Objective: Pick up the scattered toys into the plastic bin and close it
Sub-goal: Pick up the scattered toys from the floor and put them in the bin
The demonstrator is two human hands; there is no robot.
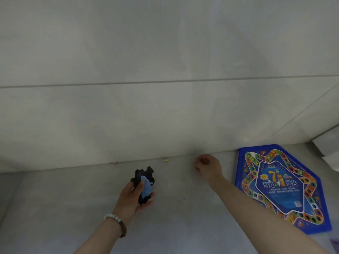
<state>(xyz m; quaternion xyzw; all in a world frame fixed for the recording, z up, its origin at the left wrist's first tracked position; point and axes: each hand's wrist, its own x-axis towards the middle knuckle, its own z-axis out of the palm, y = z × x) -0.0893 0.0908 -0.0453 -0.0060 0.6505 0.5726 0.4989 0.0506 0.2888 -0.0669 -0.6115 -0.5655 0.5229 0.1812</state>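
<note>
My left hand [133,197] grips a small stack of flat, wavy-edged puzzle pieces [145,182], black with a light blue one on top, held just above the grey floor. My right hand [206,165] reaches forward to the foot of the wall with its fingers curled closed; whether anything is inside it is hidden. A tiny yellow piece [165,159] lies on the floor at the wall's base, left of my right hand. A blue hexagonal game board [280,187] with a coloured star track lies flat on the floor at the right. No plastic bin shows.
A pale tiled wall [165,70] fills the upper frame and meets the grey floor [174,226] just beyond my hands. Something white [328,149] stands at the far right edge by the corner. A beaded bracelet [117,221] circles my left wrist.
</note>
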